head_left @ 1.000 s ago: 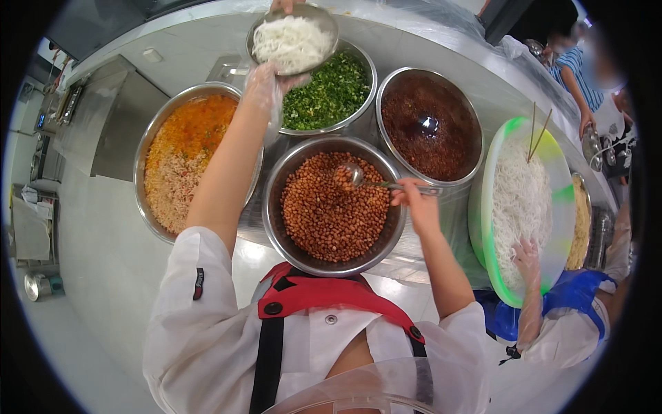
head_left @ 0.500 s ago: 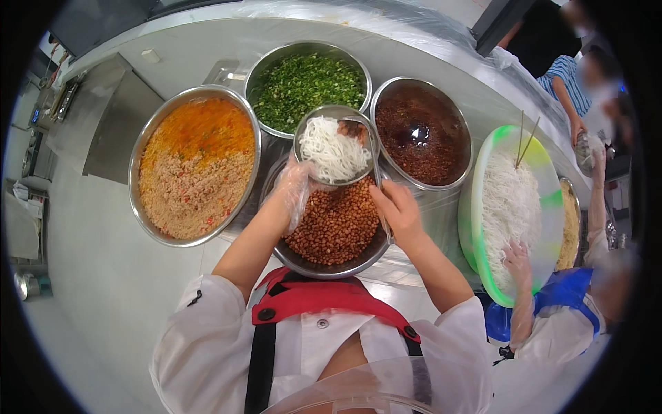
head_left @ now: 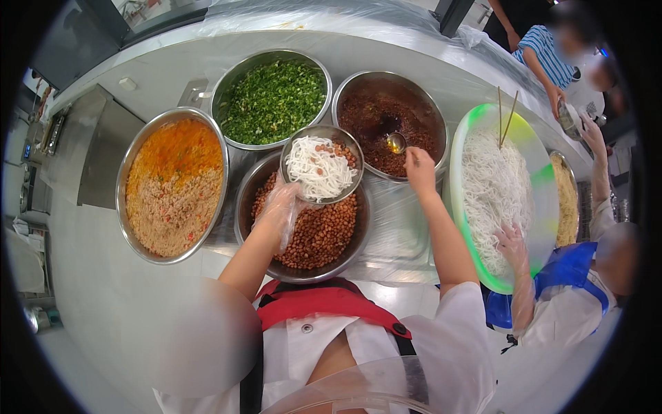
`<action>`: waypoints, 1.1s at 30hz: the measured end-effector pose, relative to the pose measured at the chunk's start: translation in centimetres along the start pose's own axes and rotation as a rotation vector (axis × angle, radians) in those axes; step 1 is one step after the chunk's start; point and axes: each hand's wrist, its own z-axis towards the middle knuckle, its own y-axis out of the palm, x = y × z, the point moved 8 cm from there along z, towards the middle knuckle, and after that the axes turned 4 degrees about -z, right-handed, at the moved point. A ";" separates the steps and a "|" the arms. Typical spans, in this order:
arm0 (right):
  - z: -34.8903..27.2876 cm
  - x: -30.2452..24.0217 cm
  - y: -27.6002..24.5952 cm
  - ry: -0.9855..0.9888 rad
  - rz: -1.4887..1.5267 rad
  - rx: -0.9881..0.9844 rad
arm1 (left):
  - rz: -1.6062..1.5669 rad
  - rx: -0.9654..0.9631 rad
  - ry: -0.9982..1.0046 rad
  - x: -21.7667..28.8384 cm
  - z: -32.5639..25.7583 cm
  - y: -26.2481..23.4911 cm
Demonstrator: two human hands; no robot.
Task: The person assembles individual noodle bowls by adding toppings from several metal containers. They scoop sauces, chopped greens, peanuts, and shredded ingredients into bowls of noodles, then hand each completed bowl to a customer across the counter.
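Note:
My gloved left hand (head_left: 279,207) grips the edge of a small metal bowl (head_left: 358,176). White noodles (head_left: 318,165) fill the bowl, with some brown nuts or beans on top. It is held above a large metal basin (head_left: 241,228) of the same brown nuts or beans (head_left: 314,238). My right hand (head_left: 420,168) pinches the handle of a spoon (head_left: 396,143), whose round bowl dips into dark red chili oil (head_left: 372,103) in another metal basin at the back right. Most of the spoon's handle is hidden by my fingers.
Chopped green onions (head_left: 272,100) fill a basin at the back. On the left, a basin holds orange-topped minced food (head_left: 172,200). To the right, a co-worker's gloved hand (head_left: 512,245) rests in a big green-white tub (head_left: 545,200) of noodles with two chopsticks (head_left: 505,121) standing in it.
My right hand has moved from beside the small bowl to the chili oil, dipping the spoon in. Brown nuts or beans now lie on the noodles. The view has shifted slightly.

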 end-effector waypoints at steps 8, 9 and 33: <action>-1.2 -2.3 4.3 0.099 0.230 -0.116 | -0.042 0.070 0.053 0.0 -0.9 -0.7; -1.2 -1.8 4.4 0.193 0.325 -0.129 | -0.039 0.071 0.055 0.1 -0.9 -0.7; -1.0 -26.3 -1.3 -0.682 0.411 -0.164 | -0.226 0.030 0.135 4.2 -1.0 -5.5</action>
